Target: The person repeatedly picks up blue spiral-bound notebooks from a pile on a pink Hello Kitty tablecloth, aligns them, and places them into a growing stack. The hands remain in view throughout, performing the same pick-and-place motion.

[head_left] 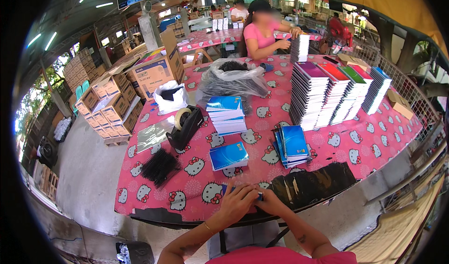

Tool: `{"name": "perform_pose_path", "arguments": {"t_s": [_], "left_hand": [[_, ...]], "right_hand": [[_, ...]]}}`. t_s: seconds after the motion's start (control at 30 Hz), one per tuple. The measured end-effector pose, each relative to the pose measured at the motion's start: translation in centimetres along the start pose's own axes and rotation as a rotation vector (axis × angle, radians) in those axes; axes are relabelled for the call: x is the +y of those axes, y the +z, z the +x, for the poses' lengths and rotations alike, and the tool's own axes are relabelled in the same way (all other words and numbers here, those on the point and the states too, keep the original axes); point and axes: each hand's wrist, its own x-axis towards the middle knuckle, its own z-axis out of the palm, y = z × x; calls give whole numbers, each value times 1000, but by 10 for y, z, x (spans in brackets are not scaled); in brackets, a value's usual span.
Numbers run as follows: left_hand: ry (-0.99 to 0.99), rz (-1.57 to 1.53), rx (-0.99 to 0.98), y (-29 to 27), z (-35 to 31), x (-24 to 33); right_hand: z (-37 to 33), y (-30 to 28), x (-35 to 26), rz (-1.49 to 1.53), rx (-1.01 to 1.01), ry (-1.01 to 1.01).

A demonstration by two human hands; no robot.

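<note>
My left hand [236,202] and my right hand [270,202] meet at the near edge of the pink patterned table [374,142]. Together they grip a small blue notebook [258,195], mostly hidden under my fingers. A single blue notebook [228,155] lies just beyond my hands. A fanned pile of blue notebooks [292,145] sits to its right. A taller stack of blue notebooks [226,114] stands further back. A bundle of black spiral combs [160,166] lies to my left.
A black tape dispenser [185,125] stands left of centre. Tall coloured notebook stacks [336,93] fill the right. Black plastic sheets [313,183] lie at my right. Clear bags of combs [232,79] sit at the back. A person in pink [262,32] works opposite. Cardboard boxes [117,105] stand left.
</note>
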Motion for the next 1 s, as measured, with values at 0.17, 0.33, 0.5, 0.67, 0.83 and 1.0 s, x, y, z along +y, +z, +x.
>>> {"name": "perform_pose_path", "arguments": {"t_s": [0.17, 0.33, 0.5, 0.67, 0.83, 1.0], "left_hand": [[17, 24, -27, -8, 8, 0], [7, 3, -56, -16, 9, 2], [39, 29, -48, -14, 6, 5], [-104, -60, -162, -24, 12, 5], [-48, -64, -104, -12, 5, 1], [-107, -113, -61, -19, 13, 6]], "right_hand": [[-3, -1, 7, 5, -33, -5], [1, -4, -36, -71, -26, 129], [-7, 0, -42, -179, 5, 55], [-10, 0, -36, -171, 216, -75], [-24, 6, -28, -98, 333, 9], [-24, 6, -39, -86, 322, 23]]}}
